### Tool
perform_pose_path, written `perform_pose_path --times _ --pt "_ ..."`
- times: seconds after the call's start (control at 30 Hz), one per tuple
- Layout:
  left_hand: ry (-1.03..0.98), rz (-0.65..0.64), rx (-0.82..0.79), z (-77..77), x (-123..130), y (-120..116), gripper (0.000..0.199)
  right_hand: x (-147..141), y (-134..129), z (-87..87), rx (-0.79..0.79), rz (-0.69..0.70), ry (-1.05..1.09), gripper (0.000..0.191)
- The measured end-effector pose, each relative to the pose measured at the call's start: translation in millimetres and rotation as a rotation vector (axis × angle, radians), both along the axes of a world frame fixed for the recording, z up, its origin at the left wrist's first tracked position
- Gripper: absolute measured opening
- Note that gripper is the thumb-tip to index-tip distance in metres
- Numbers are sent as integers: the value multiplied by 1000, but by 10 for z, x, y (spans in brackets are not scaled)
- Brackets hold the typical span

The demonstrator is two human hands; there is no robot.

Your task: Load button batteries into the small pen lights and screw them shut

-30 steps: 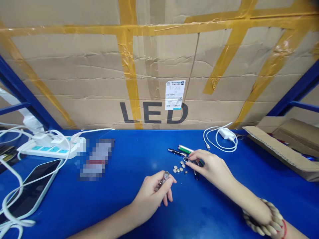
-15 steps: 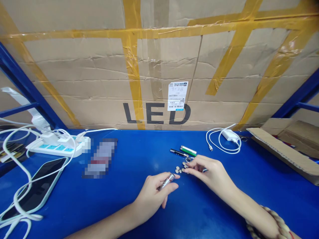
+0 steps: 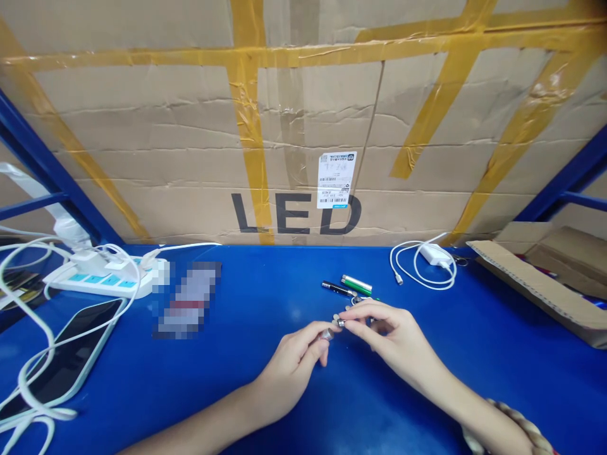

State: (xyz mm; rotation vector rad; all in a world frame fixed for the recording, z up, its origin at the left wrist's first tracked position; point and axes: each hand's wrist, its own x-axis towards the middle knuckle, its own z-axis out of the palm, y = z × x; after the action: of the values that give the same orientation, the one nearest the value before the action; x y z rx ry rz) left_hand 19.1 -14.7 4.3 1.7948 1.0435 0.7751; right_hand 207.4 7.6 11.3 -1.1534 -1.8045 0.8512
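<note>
My left hand (image 3: 296, 360) is closed round a small silver tube (image 3: 327, 334), whose end sticks out between thumb and forefinger. Just to its right, my right hand (image 3: 386, 325) pinches a small silver piece (image 3: 341, 323) between thumb and forefinger. The two hands' fingertips are close together. Small round metal discs (image 3: 336, 317) lie behind the fingers, partly hidden by my right hand. Beyond them lie a black pen-like tube (image 3: 336, 289) and a green and silver tube (image 3: 356, 285) on the blue table (image 3: 265, 284).
At the left are a white power strip (image 3: 107, 282), tangled white cables (image 3: 35, 328) and a phone (image 3: 71, 354). A blurred flat item (image 3: 187, 303) lies nearer the middle. A white charger (image 3: 436, 255) and open carton (image 3: 535, 291) sit right. A large cardboard box (image 3: 190, 145) stands behind.
My right hand has moved left from the discs towards my left hand, and a silver piece now shows in its pinch. The silver tube is more covered by my left fingers.
</note>
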Motion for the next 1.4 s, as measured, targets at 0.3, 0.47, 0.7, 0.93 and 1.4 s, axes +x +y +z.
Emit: perform_pose_path --times 0.3,0.47,0.7,0.93,1.4 --pt "5 57 -22 -40 3 -20 20 -43 -38 42 -53 111 182 9" --pt "-1 68 26 -29 17 -39 19 -49 -45 58 -193 154 231 14" --pt "-58 63 91 -42 -2 -58 20 -46 -48 52 -502 233 278 37" --pt "-38 54 125 -42 -7 -74 22 -26 -17 23 -560 292 360 36" --pt "8 44 264 -80 -14 -95 22 -22 -14 1 -691 349 535 42"
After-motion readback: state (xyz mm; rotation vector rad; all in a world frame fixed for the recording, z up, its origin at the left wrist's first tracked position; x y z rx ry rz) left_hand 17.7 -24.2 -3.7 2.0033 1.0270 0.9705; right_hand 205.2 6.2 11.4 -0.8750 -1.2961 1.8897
